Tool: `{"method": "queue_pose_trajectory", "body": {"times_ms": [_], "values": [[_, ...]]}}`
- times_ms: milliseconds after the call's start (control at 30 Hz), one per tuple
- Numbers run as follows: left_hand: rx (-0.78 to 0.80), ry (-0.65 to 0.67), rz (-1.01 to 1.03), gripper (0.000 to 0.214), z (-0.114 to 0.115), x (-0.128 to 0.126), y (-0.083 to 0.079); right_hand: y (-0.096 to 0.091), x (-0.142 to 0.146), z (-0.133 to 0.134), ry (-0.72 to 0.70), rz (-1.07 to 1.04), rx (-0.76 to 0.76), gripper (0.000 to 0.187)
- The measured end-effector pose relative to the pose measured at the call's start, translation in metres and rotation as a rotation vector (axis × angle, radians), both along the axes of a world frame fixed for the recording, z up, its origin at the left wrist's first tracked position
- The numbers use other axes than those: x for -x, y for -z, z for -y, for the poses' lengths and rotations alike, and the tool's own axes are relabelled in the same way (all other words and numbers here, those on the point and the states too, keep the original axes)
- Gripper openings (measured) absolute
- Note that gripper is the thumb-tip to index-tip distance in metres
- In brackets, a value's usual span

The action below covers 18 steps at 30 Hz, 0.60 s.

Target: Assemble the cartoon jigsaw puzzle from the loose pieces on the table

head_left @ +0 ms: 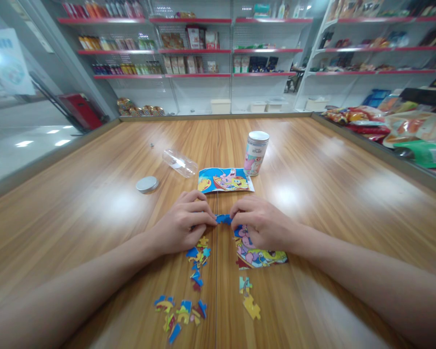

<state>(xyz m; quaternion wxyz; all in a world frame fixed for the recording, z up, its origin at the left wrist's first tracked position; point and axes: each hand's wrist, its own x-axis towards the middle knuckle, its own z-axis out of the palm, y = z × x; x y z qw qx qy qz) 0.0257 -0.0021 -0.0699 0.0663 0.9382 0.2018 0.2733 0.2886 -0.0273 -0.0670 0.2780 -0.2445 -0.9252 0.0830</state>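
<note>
Head view is showing both hands meeting over a wooden table (105, 213), where a short blue puzzle strip (224, 219) is lying between them, just above a partly joined puzzle section (245, 257). The left hand (184, 220) is pinching the strip's left end, and the right hand (261, 223) is curling over the section while its fingertips are pinching the other end. The strip is probably behaving like thin, light card: fairly stiff, but its tabs are risking creases or coming apart, so gripping the flat edges near the joints is looking safest. Loose pieces (183, 312) are lying nearer the wearer. The smooth, glossy tabletop is reflecting light, likely letting card slide easily. Beyond the strip, a picture sheet (225, 180), a canister (256, 152), a clear container (179, 162) and a round lid (147, 184) are resting; stocked shelves (196, 50) are lining the room behind.
</note>
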Motion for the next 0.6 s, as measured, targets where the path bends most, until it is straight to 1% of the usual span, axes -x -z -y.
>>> {"method": "queue_pose_trajectory", "body": {"times_ms": [33, 100, 167, 233, 300, 367, 500, 600], "values": [[0.001, 0.000, 0.001, 0.027, 0.000, 0.000, 0.000, 0.001, -0.002, -0.001, -0.004, -0.034, -0.007, 0.028], [0.006, 0.002, 0.001, 0.026, 0.001, 0.000, -0.001, 0.001, -0.008, -0.003, 0.041, -0.155, -0.024, 0.029], [0.010, 0.003, -0.012, 0.027, 0.001, 0.001, -0.002, 0.001, -0.014, -0.006, 0.165, -0.297, -0.029, 0.031], [0.005, 0.005, -0.033, 0.027, 0.001, 0.001, -0.002, -0.001, -0.019, -0.008, 0.292, -0.380, -0.002, 0.032], [-0.003, 0.006, -0.051, 0.027, 0.001, 0.001, -0.002, -0.002, -0.020, -0.008, 0.337, -0.392, 0.038, 0.032], [-0.008, 0.008, -0.060, 0.027, 0.001, 0.001, -0.003, -0.002, -0.018, -0.007, 0.286, -0.366, 0.065, 0.031], [-0.014, 0.006, -0.073, 0.026, 0.002, 0.001, -0.003, -0.003, -0.009, -0.002, 0.060, -0.245, 0.089, 0.029], [-0.010, -0.001, -0.076, 0.025, 0.002, 0.001, -0.002, -0.004, -0.006, -0.001, -0.051, -0.162, 0.109, 0.029]]}}
